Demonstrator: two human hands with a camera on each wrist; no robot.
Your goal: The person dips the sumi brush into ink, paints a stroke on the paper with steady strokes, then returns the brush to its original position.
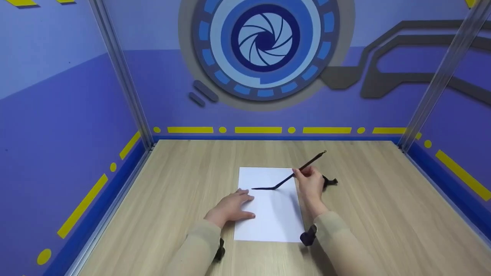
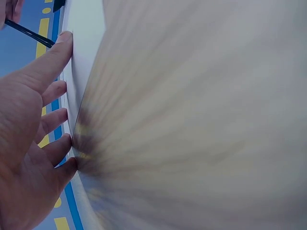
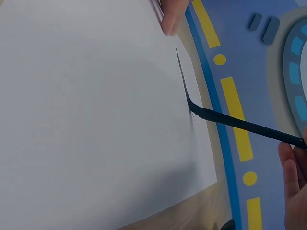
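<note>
A white sheet of paper lies on the wooden table. My right hand pinches a dark, slim calligraphy brush with a small loop at its upper end. The brush slants, and its tip touches the upper part of the sheet. A thin black line runs left from that tip, tapering to a point, also visible in the right wrist view. My left hand rests with spread fingers on the paper's left edge. In the left wrist view the left hand shows its fingertips against the sheet.
A small black object lies just right of my right hand, partly hidden by it; its kind is unclear. Blue-purple patterned walls with metal corner posts border the wooden table. Black wrist mounts stick out from the sleeves.
</note>
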